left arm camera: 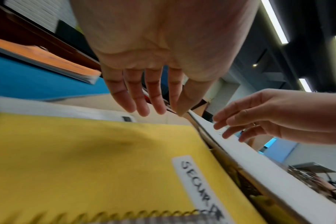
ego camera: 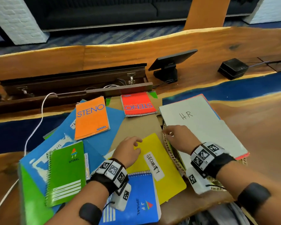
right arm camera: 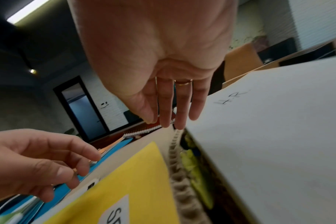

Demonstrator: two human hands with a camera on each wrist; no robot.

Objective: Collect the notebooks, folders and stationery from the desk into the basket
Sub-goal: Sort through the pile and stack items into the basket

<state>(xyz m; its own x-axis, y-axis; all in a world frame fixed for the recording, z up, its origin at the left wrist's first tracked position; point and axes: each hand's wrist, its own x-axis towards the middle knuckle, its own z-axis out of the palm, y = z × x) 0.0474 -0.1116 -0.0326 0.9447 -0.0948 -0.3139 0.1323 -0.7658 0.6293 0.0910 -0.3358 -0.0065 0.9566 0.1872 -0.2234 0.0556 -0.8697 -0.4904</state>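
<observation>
Two hands: both over the pile, empty, wrist bands with printed markers.
Blue spiral notebook [ego camera: 136, 198]: nearest, flat, overlapping near edge of yellow folder.
Green spiral notebook [ego camera: 66, 174]: near left, on blue folders [ego camera: 104, 120].
Yellow folder [ego camera: 161, 161]: labelled SECURITY, flat on brown card, just left of basket.
Left hand [ego camera: 128, 151]: above far corner of yellow folder; fingers [left arm camera: 140, 104] straight, slightly spread, gripping nothing; contact with folder unclear.
Right hand [ego camera: 180, 138]: over basket's left rim; fingers [right arm camera: 165, 113] extended, close together, ring on one, holding nothing.
Basket [ego camera: 167, 143]: woven, on counter at right, mostly hidden; something yellow-green inside, unidentifiable.
White folder [ego camera: 201, 127]: marked H.R., lying across basket top, red-edged and blue-edged sheets beneath.
Orange steno pad [ego camera: 92, 117]: mid left, on blue folders.
Red steno pad [ego camera: 138, 103]: farther back, lettering upside down.
White cable [ego camera: 39, 120]: looping along left side.
Counter [ego camera: 258, 114]: wood with blue inlay; small monitor [ego camera: 170, 62] and black box [ego camera: 233, 68] at far side.
</observation>
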